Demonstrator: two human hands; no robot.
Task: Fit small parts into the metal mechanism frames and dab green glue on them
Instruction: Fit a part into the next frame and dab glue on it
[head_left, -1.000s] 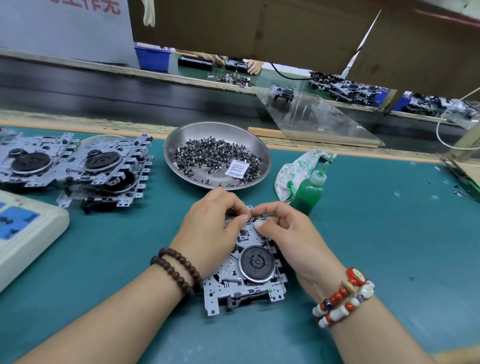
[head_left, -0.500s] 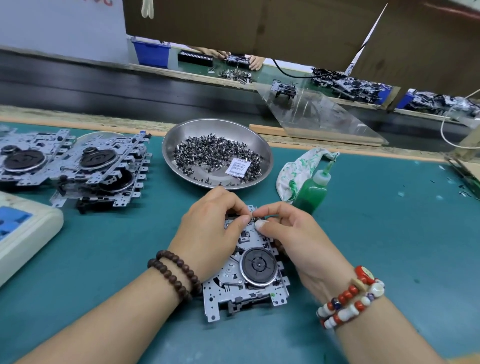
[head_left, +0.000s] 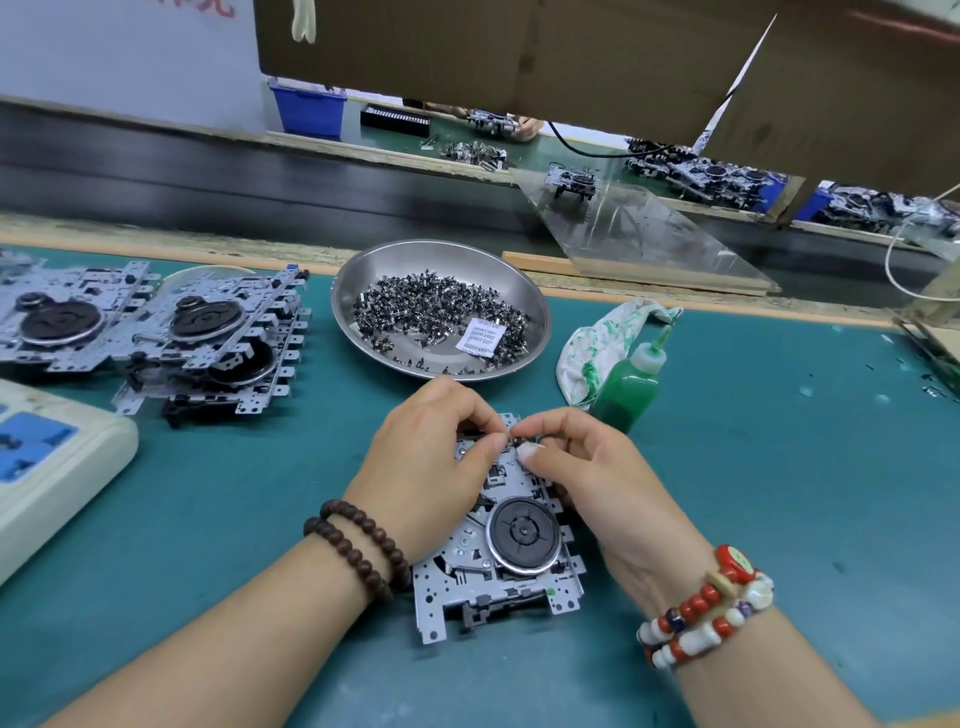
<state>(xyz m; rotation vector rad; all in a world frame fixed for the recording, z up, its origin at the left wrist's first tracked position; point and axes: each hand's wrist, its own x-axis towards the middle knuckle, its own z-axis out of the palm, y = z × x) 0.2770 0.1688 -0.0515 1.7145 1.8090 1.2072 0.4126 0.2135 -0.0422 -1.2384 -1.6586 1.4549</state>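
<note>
A metal mechanism frame (head_left: 498, 571) with a dark round wheel lies flat on the green mat in front of me. My left hand (head_left: 426, 462) rests on its upper left part, fingers curled and pinching at the far edge. My right hand (head_left: 576, 467) pinches a small part (head_left: 524, 442) at the same far edge, fingertips almost touching the left hand's. The part is mostly hidden by the fingers. A green glue bottle (head_left: 631, 384) stands upright just beyond my right hand. A steel bowl (head_left: 363, 291) of several small dark parts sits behind the frame.
Stacked mechanism frames (head_left: 208, 332) lie at the left, with a white power strip (head_left: 57, 467) in front of them. A glue-stained rag (head_left: 597, 348) lies beside the bottle. A black conveyor belt (head_left: 208, 176) runs behind the mat, and a clear plastic sheet (head_left: 649, 239) leans over it.
Both hands stay pinched together at the frame's far edge with only slight finger movement. The frame has not shifted on the mat.
</note>
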